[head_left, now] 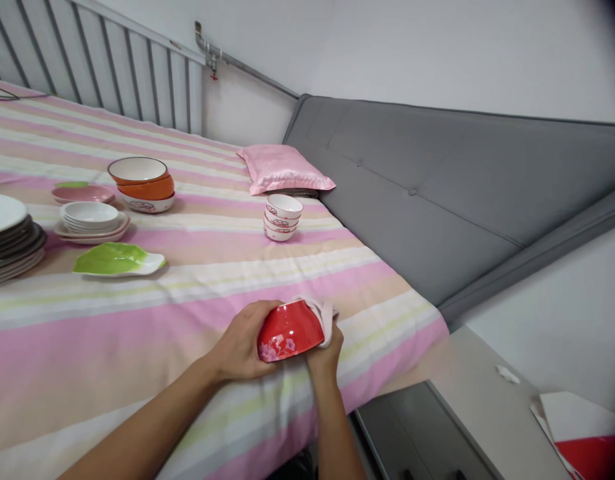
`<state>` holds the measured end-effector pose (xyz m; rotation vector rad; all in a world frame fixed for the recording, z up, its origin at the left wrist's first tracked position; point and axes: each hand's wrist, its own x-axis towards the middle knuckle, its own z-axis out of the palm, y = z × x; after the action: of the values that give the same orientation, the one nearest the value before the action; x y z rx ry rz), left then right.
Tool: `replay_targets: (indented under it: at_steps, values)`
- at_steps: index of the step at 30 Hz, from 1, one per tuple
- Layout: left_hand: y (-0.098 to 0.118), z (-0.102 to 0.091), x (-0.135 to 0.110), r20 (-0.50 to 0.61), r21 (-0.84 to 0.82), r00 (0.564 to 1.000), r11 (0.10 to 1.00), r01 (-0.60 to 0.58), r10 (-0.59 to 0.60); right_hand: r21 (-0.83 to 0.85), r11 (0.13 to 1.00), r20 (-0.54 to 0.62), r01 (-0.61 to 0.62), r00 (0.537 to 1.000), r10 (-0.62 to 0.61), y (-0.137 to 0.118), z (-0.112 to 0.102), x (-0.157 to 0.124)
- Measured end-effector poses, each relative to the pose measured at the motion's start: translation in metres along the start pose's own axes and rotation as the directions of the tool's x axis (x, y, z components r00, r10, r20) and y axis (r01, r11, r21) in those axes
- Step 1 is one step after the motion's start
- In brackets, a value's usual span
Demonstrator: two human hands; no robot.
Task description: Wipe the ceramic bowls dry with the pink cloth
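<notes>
Left hand: clasped around a red bowl.
Right hand: closed on cloth against its opposite side.
Bed: stacked white bowls.

The cloth partly hides the right hand.

The left hand and right hand are pictured bare, with uncovered wrists and slim, tapering forearms, bare to the lower edge of view.

Glossy red bowl, pink-flowered, held tilted; pale cloth bunched against edge
</notes>
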<state>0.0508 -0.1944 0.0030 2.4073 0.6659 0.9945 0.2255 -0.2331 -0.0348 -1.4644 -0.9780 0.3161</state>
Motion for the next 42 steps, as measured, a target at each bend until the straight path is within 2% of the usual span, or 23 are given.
replay_targets:
  at_steps: [4, 6, 8, 10, 12, 14, 16, 18, 21, 25, 27, 30, 33, 36, 38, 40, 42]
  values:
    - [-0.002, 0.000, 0.000, 0.002, -0.032, 1.000, 0.999, -0.017, 0.017, 0.023, 0.998, 0.002, -0.051, 0.999, 0.051, 0.001, 0.002, 0.000]
    - [-0.003, 0.000, -0.001, -0.001, -0.051, 1.000, 0.999, -0.019, 0.019, -0.032, 0.999, -0.005, 0.023, 1.000, -0.023, 0.001, -0.001, -0.003]
    - [-0.001, 0.000, -0.002, -0.019, -0.053, 0.999, 0.998, -0.029, 0.028, -0.151, 0.971, -0.033, 0.187, 0.980, -0.194, -0.002, -0.005, -0.007]
    - [0.000, 0.001, -0.004, -0.030, -0.042, 0.998, 0.998, -0.051, 0.050, -0.304, 0.866, -0.047, 0.398, 0.901, -0.431, -0.008, -0.009, -0.011]
    - [0.002, 0.002, -0.004, -0.034, -0.032, 0.997, 0.998, -0.063, 0.062, -0.420, 0.717, -0.030, 0.556, 0.782, -0.623, -0.017, -0.011, -0.014]
    - [0.002, 0.002, -0.005, -0.041, -0.033, 0.998, 0.999, -0.039, 0.038, -0.472, 0.615, -0.002, 0.632, 0.696, -0.718, -0.025, -0.011, -0.015]
    - [0.001, 0.002, -0.004, -0.047, -0.034, 0.999, 0.999, 0.007, -0.009, -0.482, 0.581, 0.028, 0.656, 0.674, -0.738, -0.030, -0.009, -0.015]
    - [0.000, 0.002, -0.003, -0.037, -0.036, 0.998, 0.998, 0.041, -0.042, -0.473, 0.600, 0.052, 0.646, 0.700, -0.712, -0.030, -0.008, -0.014]
    - [-0.001, 0.000, -0.003, -0.013, -0.054, 0.999, 0.998, 0.043, -0.043, -0.426, 0.699, 0.073, 0.575, 0.792, -0.607, -0.023, -0.007, -0.011]
    - [-0.002, 0.000, -0.004, 0.008, -0.078, 0.998, 0.995, 0.065, -0.064, -0.239, 0.907, 0.071, 0.347, 0.938, -0.340, -0.011, -0.006, -0.007]
    - [-0.002, 0.000, -0.004, 0.009, -0.081, 0.997, 0.994, 0.079, -0.078, -0.108, 0.973, 0.086, 0.204, 0.977, -0.196, -0.007, -0.003, -0.004]
    - [-0.003, 0.000, -0.003, 0.004, -0.100, 0.996, 0.991, 0.094, -0.094, 0.025, 0.999, 0.077, 0.030, 0.996, -0.032, -0.005, 0.004, -0.001]
    - [-0.002, -0.001, -0.001, 0.002, -0.148, 0.990, 0.979, 0.140, -0.142, 0.035, 0.997, 0.075, -0.069, 0.995, 0.067, -0.004, 0.007, 0.001]
    - [-0.001, -0.001, 0.001, -0.027, -0.214, 0.977, 0.955, 0.203, -0.213, 0.030, 0.996, 0.127, -0.082, 0.989, 0.078, -0.003, 0.007, -0.001]
    - [-0.002, 0.000, 0.001, -0.064, -0.291, 0.959, 0.925, 0.246, -0.276, 0.004, 0.997, 0.112, -0.083, 0.990, 0.082, -0.002, 0.007, -0.002]
    - [-0.005, 0.001, 0.001, -0.109, -0.402, 0.929, 0.871, 0.284, -0.353, -0.047, 0.997, 0.081, -0.069, 0.994, 0.072, -0.002, 0.009, -0.004]
    - [-0.008, 0.003, 0.000, -0.143, -0.551, 0.882, 0.776, 0.305, -0.448, -0.076, 0.996, 0.065, -0.037, 0.997, 0.042, -0.003, 0.011, -0.006]
